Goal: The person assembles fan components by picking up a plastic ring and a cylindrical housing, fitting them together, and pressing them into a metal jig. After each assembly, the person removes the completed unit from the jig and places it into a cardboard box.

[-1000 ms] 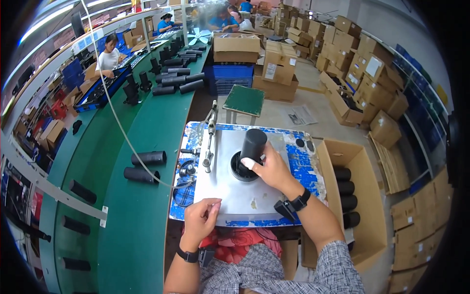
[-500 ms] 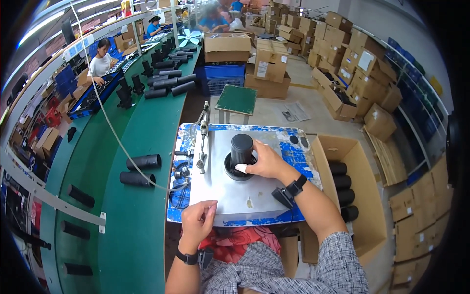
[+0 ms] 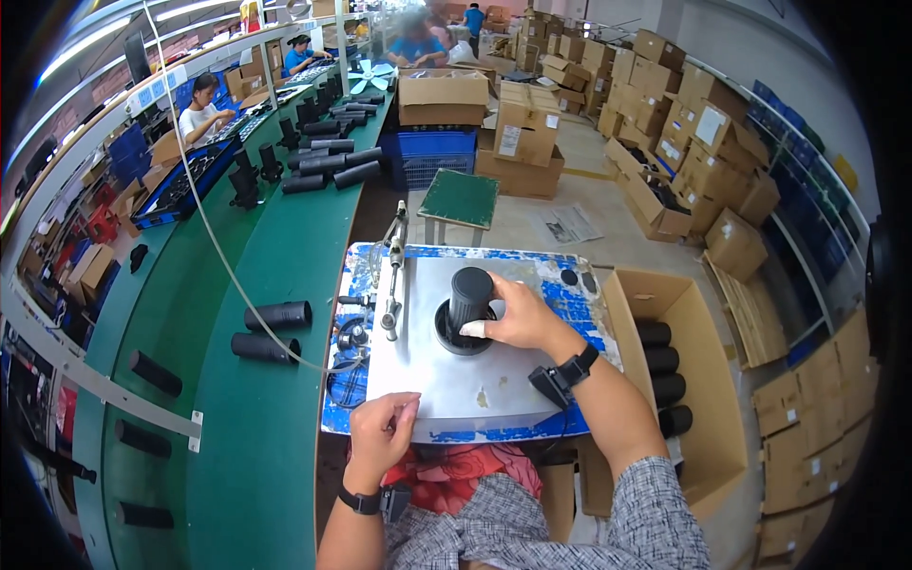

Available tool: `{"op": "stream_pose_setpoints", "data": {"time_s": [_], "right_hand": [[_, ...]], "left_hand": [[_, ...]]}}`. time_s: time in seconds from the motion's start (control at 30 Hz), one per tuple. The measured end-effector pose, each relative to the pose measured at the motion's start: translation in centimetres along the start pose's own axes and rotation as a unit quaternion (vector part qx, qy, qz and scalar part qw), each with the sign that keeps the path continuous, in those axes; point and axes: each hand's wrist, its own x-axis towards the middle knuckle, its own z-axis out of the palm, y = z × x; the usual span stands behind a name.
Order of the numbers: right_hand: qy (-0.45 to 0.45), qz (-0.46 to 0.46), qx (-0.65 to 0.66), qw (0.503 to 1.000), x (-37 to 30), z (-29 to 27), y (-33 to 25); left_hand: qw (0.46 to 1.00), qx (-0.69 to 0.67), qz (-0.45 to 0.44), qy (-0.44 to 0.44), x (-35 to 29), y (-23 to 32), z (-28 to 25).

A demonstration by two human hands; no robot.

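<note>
My right hand (image 3: pixel 518 315) is wrapped round a black ribbed cylinder (image 3: pixel 470 293), thumb low on the near side and fingers on the far right side. The cylinder leans slightly, its lower end inside a round black ring-shaped holder (image 3: pixel 464 345) on the bare metal plate (image 3: pixel 427 370). What lies inside the holder is mostly hidden. Close to the plate's front left corner, my left hand (image 3: pixel 383 427) is loosely closed, thumb against curled fingers, with nothing visible in it.
Left of the holder stands a metal clamp arm (image 3: pixel 391 275). A thin hose (image 3: pixel 228 256) crosses the green bench (image 3: pixel 256 418), where black tubes (image 3: pixel 266 348) lie. At right, an open carton (image 3: pixel 708 408) holds several black tubes. A green stool (image 3: pixel 459 198) stands beyond the table.
The cylinder's top has tipped very slightly to the right in my right hand. My left hand has stayed nearly in place. At the far left, a co-worker's hands have lifted.
</note>
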Motion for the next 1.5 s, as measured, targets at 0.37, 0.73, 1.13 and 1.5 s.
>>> {"op": "stream_pose_setpoints", "data": {"time_s": [0.37,0.73,1.13,1.5], "right_hand": [[0.107,0.050,-0.018,0.993,-1.7,2.5,-1.1],[0.155,0.046,-0.043,0.986,-1.8,3.7,-1.3],[0.146,0.046,-0.065,0.986,-1.4,3.9,-1.6],[0.496,-0.144,-0.011,0.856,1.0,-9.3,-8.6]], "left_hand": [[0.997,-0.049,-0.066,-0.004,2.7,0.7,-3.1],[0.954,0.237,-0.057,-0.177,15.7,-17.2,-3.6],[0.977,0.209,0.033,0.039,12.5,-9.7,-4.7],[0.976,-0.076,-0.107,0.175,-10.2,2.9,-7.5]]}}
